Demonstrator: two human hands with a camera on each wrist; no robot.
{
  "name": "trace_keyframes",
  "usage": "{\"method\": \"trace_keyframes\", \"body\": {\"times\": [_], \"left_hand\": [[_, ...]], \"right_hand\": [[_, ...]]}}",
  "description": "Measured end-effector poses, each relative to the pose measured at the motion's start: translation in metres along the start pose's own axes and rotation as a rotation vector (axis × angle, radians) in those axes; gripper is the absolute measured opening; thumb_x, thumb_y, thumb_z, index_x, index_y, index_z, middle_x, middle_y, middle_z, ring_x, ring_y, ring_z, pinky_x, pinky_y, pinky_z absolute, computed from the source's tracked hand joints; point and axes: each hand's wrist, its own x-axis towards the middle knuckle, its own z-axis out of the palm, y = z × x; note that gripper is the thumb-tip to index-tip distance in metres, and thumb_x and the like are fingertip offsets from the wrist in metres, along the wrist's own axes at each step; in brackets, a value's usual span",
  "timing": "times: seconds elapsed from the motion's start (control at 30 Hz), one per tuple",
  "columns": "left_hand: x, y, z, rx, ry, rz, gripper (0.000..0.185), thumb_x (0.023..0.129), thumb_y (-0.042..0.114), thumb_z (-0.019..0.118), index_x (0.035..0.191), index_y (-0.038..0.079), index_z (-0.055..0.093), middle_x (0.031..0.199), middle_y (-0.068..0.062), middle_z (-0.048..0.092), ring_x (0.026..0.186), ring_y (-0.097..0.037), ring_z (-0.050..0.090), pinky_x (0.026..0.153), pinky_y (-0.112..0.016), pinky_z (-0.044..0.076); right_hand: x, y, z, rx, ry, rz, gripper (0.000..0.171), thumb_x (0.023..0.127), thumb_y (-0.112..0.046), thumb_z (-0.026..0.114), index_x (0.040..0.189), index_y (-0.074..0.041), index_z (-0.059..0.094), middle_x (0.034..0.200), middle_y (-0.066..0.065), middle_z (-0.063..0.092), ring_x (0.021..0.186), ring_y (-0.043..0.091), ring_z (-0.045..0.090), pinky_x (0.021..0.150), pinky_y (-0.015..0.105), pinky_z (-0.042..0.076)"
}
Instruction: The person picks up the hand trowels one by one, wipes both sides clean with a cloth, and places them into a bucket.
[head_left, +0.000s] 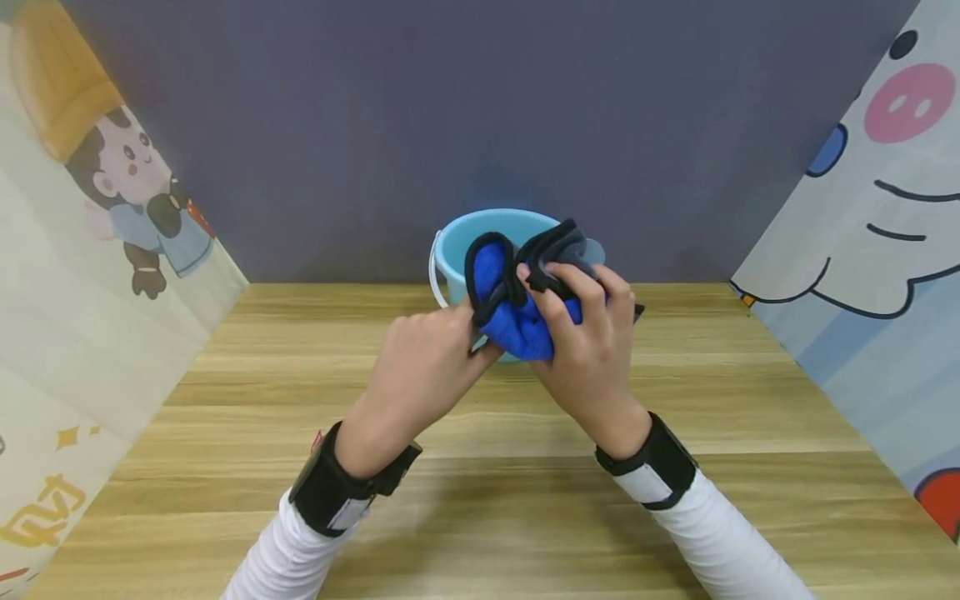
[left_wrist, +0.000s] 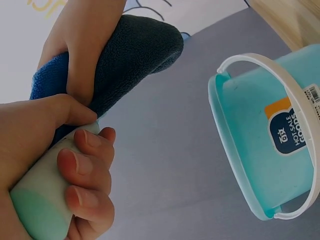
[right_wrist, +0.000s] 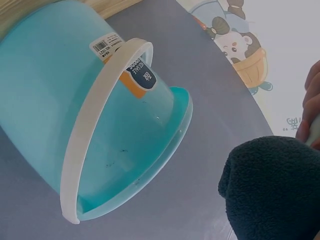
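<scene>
Staged recording booth, wooden tabletop (head_left: pixel 225 417), cartoon-printed side panels (head_left: pixel 862 233), grey backdrop (head_left: pixel 375 125)

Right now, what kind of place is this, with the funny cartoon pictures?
Probably a small play-like work booth, not a real kitchen: cartoon panels stand at both sides of a wooden table, with a plain grey wall behind a little blue bucket.

Blue cloth (head_left: pixel 517 321) with black edging and a dark grey reverse face, bunched and folded, held above the wooden table just in front of the bucket. Gripped by right hand (head_left: pixel 588 346) over the top fold; wrapped about one end of a pale green cylindrical object (left_wrist: pixel 42 200). That object clasped in left hand (head_left: pixel 423 362), fingers curled round it.
</scene>
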Motion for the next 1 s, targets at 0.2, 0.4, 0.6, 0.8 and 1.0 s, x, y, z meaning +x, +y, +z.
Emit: {"method": "trace_keyframes", "body": {"times": [0.2,0.4,0.6,0.8,1.0], "left_hand": [[0.0005,-0.0002,0.0016,0.009,0.027,0.000,0.024,0.093,0.028,0.073,0.091,0.008,0.060,0.056,0.004,0.045,0.043,-0.011,0.043,0.041,-0.029,0.032],[0.0007,-0.0006,0.0026,0.005,0.031,0.010,0.023,0.094,0.025,0.071,0.085,0.008,0.057,0.058,0.006,0.037,0.044,-0.010,0.037,0.042,-0.026,0.027],[0.0004,-0.0016,0.0050,0.000,0.055,0.026,0.021,0.095,0.023,0.068,0.085,0.009,0.057,0.059,0.006,0.035,0.045,-0.010,0.037,0.041,-0.027,0.028],[0.0006,-0.0032,0.0075,-0.014,0.058,0.033,0.021,0.096,0.024,0.067,0.085,0.008,0.058,0.057,0.005,0.038,0.044,-0.009,0.038,0.041,-0.025,0.028],[0.0003,-0.0047,0.0076,-0.021,0.062,0.042,0.020,0.096,0.023,0.067,0.087,0.007,0.059,0.056,0.004,0.042,0.043,-0.009,0.038,0.041,-0.024,0.028]], "right_hand": [[0.0012,0.0010,0.0011,-0.021,0.024,0.027,0.034,0.094,-0.019,0.073,0.126,-0.011,0.066,0.122,0.019,0.059,0.109,0.042,0.049,0.087,0.056,0.040],[0.0013,0.0021,0.0006,-0.048,0.031,0.052,0.032,0.092,-0.018,0.075,0.121,-0.009,0.067,0.122,0.018,0.059,0.109,0.042,0.048,0.089,0.056,0.040],[0.0011,0.0031,-0.0003,-0.079,0.027,0.081,0.033,0.091,-0.014,0.075,0.123,-0.010,0.067,0.122,0.018,0.057,0.110,0.042,0.047,0.090,0.056,0.038],[0.0011,0.0061,-0.0005,-0.109,0.035,0.111,0.043,0.090,-0.013,0.076,0.131,-0.015,0.065,0.123,0.019,0.055,0.113,0.042,0.046,0.093,0.057,0.037],[0.0022,0.0083,0.0007,-0.126,0.050,0.123,0.041,0.089,-0.015,0.078,0.128,-0.013,0.065,0.123,0.019,0.055,0.114,0.043,0.045,0.094,0.058,0.037]]}}
